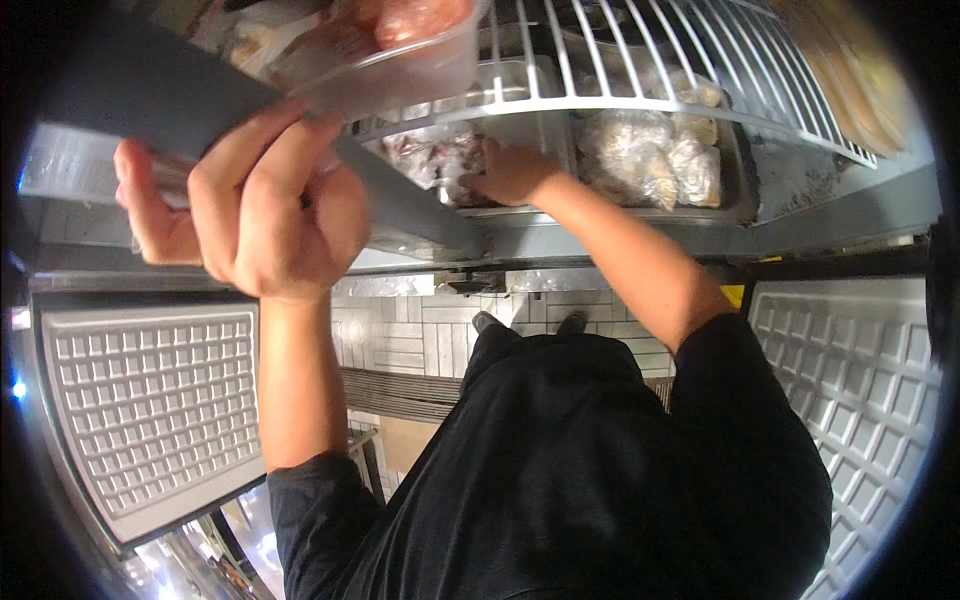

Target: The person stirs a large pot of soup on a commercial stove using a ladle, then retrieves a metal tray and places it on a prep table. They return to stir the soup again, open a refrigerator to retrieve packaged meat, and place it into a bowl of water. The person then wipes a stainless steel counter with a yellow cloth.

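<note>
My left hand point(277, 199) is raised in front of the grey upright post point(420, 206) of an open fridge or freezer cabinet. Its fingers curl, and the upper fingertips meet the underside of a translucent plastic tub point(405, 79) with reddish contents. Clear plastic point(172, 180) shows between the fingers; whether they grip anything is unclear. Beneath a white wire shelf point(600, 103), my right hand point(517, 172) reaches into a tray, its fingers against a plastic-wrapped pack point(435, 154) of dark reddish food. Its grip is partly hidden.
Beside my right wrist, a metal tray point(739, 202) holds wrapped pale food point(637, 150). The open left door point(157, 405) and open right door point(862, 397) flank me. Light tiles point(442, 337) and a ribbed mat point(397, 394) lie below.
</note>
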A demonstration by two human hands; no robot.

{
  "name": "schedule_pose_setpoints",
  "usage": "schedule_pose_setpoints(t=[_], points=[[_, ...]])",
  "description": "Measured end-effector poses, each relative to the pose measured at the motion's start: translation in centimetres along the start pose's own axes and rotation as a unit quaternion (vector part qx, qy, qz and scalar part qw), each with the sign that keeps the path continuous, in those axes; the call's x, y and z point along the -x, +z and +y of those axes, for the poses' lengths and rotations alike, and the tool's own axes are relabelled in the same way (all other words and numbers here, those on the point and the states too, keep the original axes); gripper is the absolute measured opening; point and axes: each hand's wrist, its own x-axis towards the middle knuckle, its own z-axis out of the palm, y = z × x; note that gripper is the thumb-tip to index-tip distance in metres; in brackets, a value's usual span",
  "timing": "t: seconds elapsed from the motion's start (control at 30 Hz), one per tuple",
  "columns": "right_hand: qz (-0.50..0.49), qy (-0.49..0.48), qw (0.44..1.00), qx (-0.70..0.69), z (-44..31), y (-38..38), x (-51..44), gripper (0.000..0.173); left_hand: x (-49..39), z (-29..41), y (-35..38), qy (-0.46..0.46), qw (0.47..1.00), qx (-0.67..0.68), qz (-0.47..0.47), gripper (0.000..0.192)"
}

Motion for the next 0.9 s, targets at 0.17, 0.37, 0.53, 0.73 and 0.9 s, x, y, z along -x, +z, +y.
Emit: schedule_pose_setpoints(t=[0.17,0.37,0.53,0.73,0.9], points=[[0.133,0.094,0.986,-0.029,1.3,-1.9,3.0,0.050,0.1,0.0,-0.1,-0.006,1.000,0.026,-0.001,0.011],[0.141,0.224,0.959,0.096,11.7,-3.8,3.1,0.054,0.6,-0.1,0.2,-0.012,0.999,0.032,-0.002,0.005],[0.082,0.202,0.949,0.228,14.8,-0.5,2.0,0.064,0.8,-0.1,0.1,-0.017,0.999,0.030,0.015,0.011],[0.112,0.198,0.949,0.219,15.5,0.4,1.0,0.056,0.7,0.0,-0.1,-0.035,0.999,0.019,-0.004,0.016],[0.120,0.178,0.953,0.213,15.4,0.2,1.3,0.063,0.4,0.3,-0.5,-0.049,0.998,0.026,-0.013,0.015]])
